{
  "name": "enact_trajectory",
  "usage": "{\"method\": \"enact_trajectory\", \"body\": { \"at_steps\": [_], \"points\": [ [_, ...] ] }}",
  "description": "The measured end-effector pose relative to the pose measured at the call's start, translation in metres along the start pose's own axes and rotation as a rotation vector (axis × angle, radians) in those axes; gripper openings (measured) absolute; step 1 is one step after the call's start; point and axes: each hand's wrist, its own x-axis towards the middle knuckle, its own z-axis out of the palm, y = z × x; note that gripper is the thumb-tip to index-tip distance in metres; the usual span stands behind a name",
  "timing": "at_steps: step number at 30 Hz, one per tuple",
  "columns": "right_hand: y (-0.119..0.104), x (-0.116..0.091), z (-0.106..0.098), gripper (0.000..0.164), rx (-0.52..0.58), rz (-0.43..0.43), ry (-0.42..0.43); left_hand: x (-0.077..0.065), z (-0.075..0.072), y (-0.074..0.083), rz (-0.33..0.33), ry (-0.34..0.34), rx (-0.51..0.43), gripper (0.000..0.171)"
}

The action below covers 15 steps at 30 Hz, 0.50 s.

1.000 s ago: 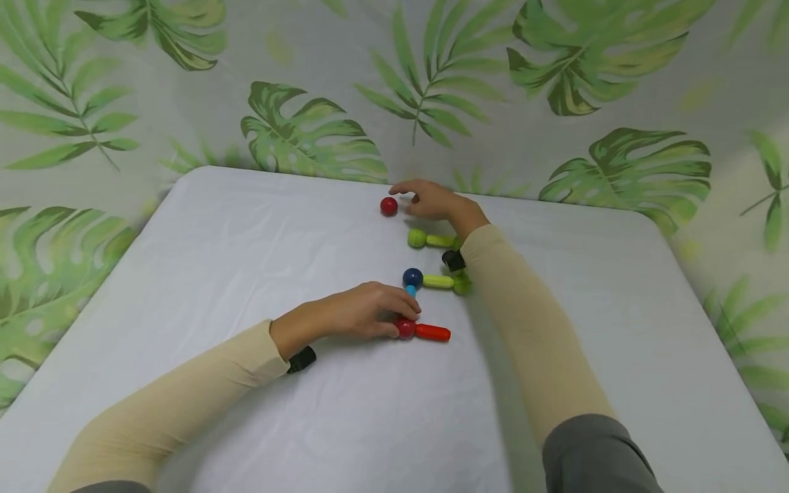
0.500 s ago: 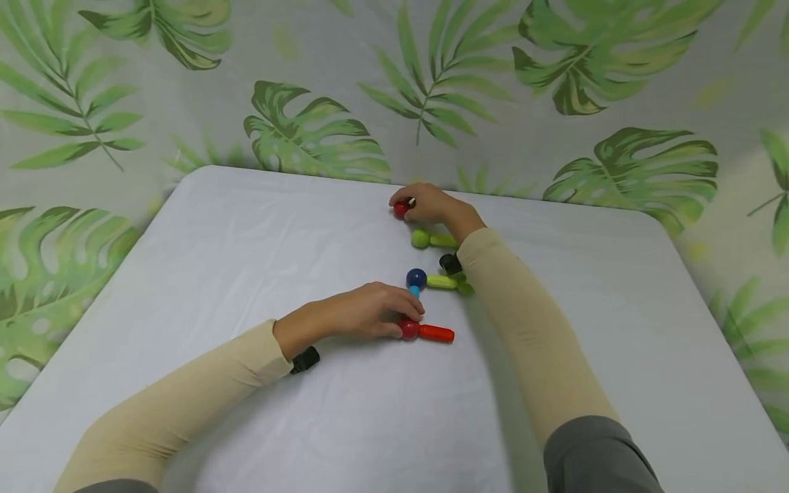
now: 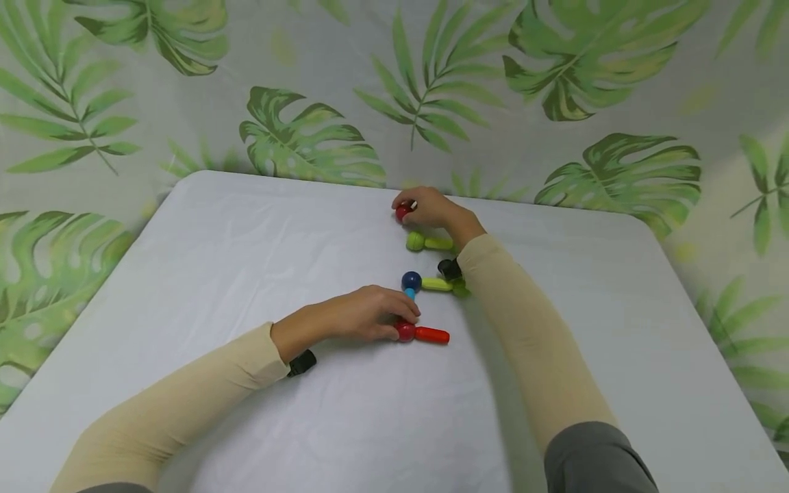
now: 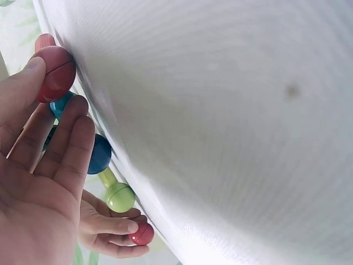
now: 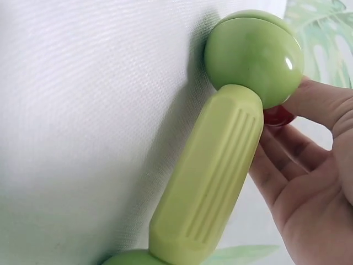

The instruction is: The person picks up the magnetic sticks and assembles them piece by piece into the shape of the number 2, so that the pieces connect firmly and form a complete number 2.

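Near the middle of the table in the head view, my left hand holds a red ball between thumb and fingers. A red rod sticks out from that ball to the right. A light blue rod, partly behind my fingers, runs from it to a dark blue ball. From there a yellow-green rod leads to a green ball. At the table's far side my right hand pinches a second red ball, partly covered by the fingers.
Just below the right hand lies another yellow-green rod with a green ball at each end, one partly cut off in the right wrist view. A white cloth covers the table. Behind its far edge hangs a leaf-patterned backdrop.
My right hand has come down on the far red ball, taken hold of it and brought it slightly to the right. The left hand keeps its grip in the same spot.
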Motion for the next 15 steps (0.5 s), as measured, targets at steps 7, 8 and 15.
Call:
{"method": "enact_trajectory", "body": {
  "at_steps": [7,8,15],
  "points": [
    [0.002,-0.004,-0.002,0.034,0.011,-0.045,0.063,-0.001,0.002,-0.001,0.000,0.018,0.008,0.031],
    [0.001,-0.006,-0.003,0.034,0.019,-0.052,0.071,-0.001,0.003,-0.001,-0.002,0.019,0.006,0.031],
    [0.005,-0.013,-0.008,0.035,0.086,-0.070,0.110,0.001,0.004,0.000,-0.007,0.014,0.014,0.031]
  ]
}}
